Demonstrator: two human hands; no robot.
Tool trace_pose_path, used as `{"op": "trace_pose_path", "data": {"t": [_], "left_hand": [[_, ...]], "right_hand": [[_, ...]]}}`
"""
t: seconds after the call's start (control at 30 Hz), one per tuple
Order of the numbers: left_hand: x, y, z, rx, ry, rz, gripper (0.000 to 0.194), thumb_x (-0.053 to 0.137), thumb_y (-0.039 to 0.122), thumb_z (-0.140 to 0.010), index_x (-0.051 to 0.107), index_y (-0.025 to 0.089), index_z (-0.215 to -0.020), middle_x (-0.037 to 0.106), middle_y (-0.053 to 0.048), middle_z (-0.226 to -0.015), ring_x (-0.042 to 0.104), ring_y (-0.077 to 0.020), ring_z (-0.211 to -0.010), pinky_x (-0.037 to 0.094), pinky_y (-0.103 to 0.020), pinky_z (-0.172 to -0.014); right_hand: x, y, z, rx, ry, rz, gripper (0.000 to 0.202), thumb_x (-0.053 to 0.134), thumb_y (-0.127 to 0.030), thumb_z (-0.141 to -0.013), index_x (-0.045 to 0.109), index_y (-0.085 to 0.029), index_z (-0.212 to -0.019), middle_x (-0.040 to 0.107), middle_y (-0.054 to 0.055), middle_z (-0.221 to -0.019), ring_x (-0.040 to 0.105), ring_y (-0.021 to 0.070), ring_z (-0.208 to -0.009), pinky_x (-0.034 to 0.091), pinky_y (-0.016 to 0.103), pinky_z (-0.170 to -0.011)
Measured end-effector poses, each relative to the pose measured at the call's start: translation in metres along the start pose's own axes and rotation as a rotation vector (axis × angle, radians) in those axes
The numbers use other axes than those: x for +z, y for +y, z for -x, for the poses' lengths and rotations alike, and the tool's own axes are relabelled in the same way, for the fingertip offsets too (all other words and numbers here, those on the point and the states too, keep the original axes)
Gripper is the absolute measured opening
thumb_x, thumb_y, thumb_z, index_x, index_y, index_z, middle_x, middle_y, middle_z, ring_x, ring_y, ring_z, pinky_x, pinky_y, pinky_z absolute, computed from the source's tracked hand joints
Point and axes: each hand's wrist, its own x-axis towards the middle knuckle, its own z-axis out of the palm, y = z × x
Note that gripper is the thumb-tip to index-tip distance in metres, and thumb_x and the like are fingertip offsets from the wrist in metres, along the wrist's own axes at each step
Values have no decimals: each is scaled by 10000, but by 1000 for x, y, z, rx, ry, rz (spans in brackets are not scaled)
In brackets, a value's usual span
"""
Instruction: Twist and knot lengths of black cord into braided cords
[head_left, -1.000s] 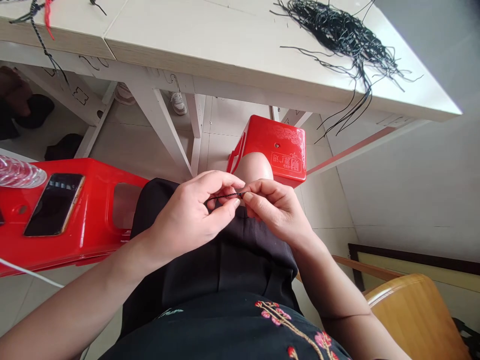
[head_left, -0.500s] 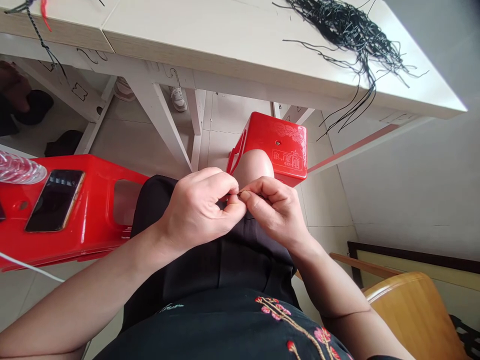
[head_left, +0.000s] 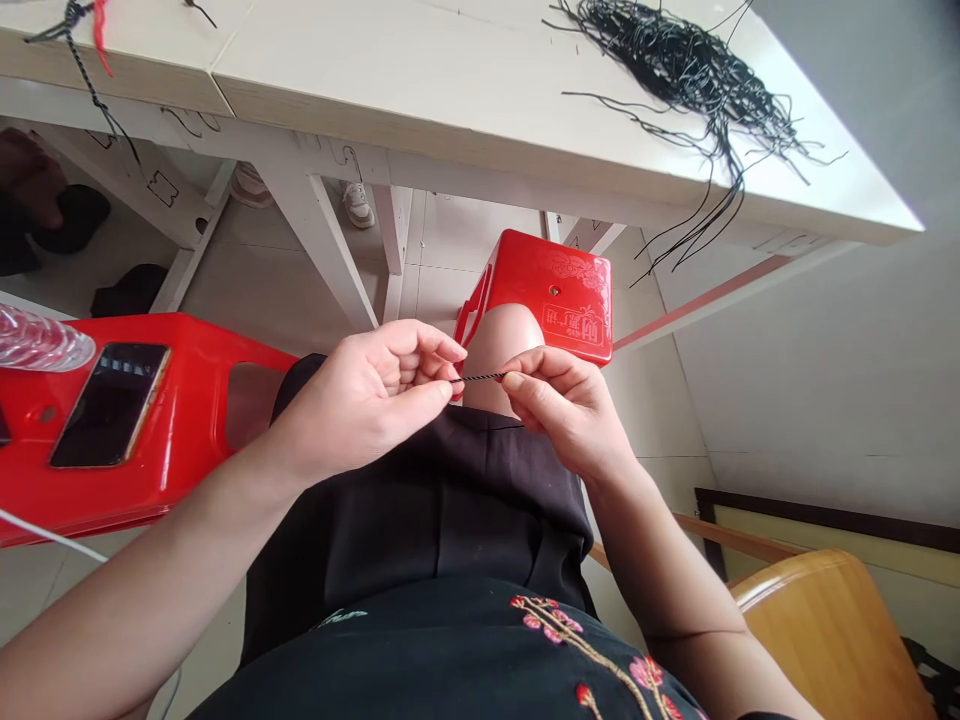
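A short length of thin, dark twisted cord (head_left: 482, 377) stretches almost level between my two hands, above my lap. My left hand (head_left: 382, 385) pinches one end between thumb and finger, its other fingers loosely curled. Thumb and forefinger of my right hand (head_left: 562, 400) grip the cord at the other end. A fine dark strand shows just below, near the right palm. How much cord lies inside each hand is hidden.
On the table (head_left: 420, 70) ahead lies a tangled bundle of black cords (head_left: 690, 70), its ends hanging over the edge. A red stool (head_left: 555, 280) stands beyond my knee. At left, another red stool (head_left: 191, 400) bears a phone (head_left: 112, 405) and a clear plastic bottle (head_left: 41, 338).
My hands were close together, fingertips touching. Now they have drawn apart, the left one moving left with its fingers loosened, and the cord shows between them.
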Motion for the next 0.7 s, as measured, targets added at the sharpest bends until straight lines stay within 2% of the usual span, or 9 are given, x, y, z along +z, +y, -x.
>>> {"op": "trace_pose_path", "data": {"t": [0.13, 0.23, 0.43, 0.7], "left_hand": [[-13, 3, -2, -68, -41, 57, 205, 618, 107, -652, 652, 199, -832, 704, -24, -754, 693, -170, -734, 576, -258, -641], [-22, 4, -2, -92, -16, 52, 201, 624, 116, -636, 659, 201, -815, 707, -34, -758, 695, -187, -724, 583, -275, -615], [-32, 6, 0, -102, 42, 11, 184, 691, 160, -644, 673, 218, -818, 722, -52, -762, 694, -222, -750, 599, -332, -662], [-45, 5, -2, -115, 102, 55, 165, 663, 137, -665, 676, 209, -813, 717, -50, -769, 661, -152, -629, 552, -237, -516]], "right_hand": [[-7, 2, -2, -1, 41, 17, 171, 657, -326, -784, 622, -166, -736, 452, -66, -532, 328, 43, -465, 280, 201, -445], [-12, 5, -3, -9, 69, 36, 185, 671, -337, -782, 620, -171, -719, 451, -62, -546, 324, 46, -477, 264, 208, -450], [-19, 8, -5, 5, 107, 26, 208, 693, -353, -763, 609, -175, -695, 429, -64, -531, 333, 54, -482, 267, 212, -452], [-24, 11, -7, 59, 157, 15, 132, 659, -296, -755, 629, -170, -724, 438, -59, -533, 309, 51, -458, 240, 204, -429]]}}
